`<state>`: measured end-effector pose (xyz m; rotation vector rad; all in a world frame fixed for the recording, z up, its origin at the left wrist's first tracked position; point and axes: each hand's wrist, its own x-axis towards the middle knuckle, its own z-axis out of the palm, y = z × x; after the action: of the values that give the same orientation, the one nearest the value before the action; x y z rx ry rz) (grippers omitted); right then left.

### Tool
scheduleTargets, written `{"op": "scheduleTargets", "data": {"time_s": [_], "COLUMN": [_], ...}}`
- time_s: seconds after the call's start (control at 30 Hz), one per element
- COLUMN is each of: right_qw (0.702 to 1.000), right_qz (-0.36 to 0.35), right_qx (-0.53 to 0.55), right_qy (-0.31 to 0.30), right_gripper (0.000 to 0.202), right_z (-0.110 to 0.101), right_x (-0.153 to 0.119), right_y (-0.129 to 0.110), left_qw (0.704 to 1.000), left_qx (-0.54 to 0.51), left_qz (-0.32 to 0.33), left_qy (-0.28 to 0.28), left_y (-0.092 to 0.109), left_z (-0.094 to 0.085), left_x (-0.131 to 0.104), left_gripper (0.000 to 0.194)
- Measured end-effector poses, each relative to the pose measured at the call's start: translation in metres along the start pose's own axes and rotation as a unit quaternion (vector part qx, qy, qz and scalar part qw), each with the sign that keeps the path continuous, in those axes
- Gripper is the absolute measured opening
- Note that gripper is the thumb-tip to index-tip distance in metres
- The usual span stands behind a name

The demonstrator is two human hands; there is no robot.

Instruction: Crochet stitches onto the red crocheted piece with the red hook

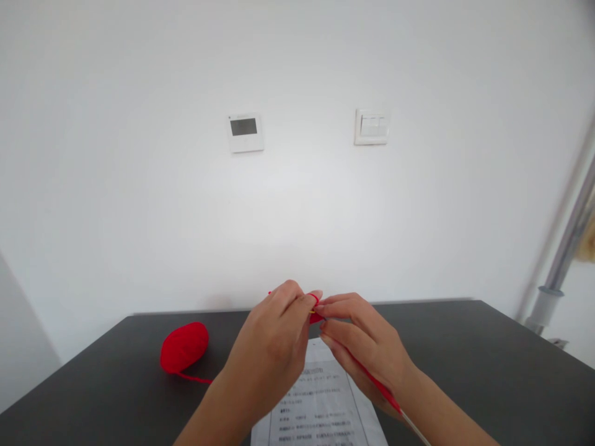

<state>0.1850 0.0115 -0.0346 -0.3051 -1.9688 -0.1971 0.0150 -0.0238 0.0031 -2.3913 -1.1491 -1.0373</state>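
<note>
Both hands meet above the dark table, fingertips nearly touching. My left hand point(279, 334) is closed on red knitting point(316, 317), with a red strand looped over its index finger. My right hand point(372, 344) pinches the same piece from the right. A thin needle point(413, 427) runs under the right palm, with red yarn along it, and its pale end sticks out near the wrist. Between the fingertips a small yellowish tip shows. A red yarn ball point(185, 348) lies on the table to the left, its strand running toward my left forearm.
A printed paper sheet point(320, 402) lies on the dark table point(465, 359) beneath the hands. The white wall behind carries a thermostat panel point(244, 127) and a light switch point(372, 127). A grey pipe point(569, 241) stands at the right.
</note>
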Motion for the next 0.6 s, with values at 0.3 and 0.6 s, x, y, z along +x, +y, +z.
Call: {"op": "scheduleTargets", "data": {"time_s": [0.3, 0.6], "right_qw": [0.983, 0.983], "right_qz": [0.127, 0.15], "right_qx": [0.129, 0.103], "right_qy": [0.02, 0.03], "right_gripper": [0.012, 0.016], "right_z": [-0.01, 0.002], "right_x": [0.012, -0.007], "right_y": [-0.008, 0.001], "left_qw": [0.999, 0.979], "left_qx": [-0.042, -0.166], "left_qz": [0.0, -0.115], "left_qy": [0.005, 0.004], "left_y": [0.001, 0.012], "left_z": [-0.001, -0.006], "left_x": [0.0, 0.006], "left_gripper": [0.023, 0.018]}}
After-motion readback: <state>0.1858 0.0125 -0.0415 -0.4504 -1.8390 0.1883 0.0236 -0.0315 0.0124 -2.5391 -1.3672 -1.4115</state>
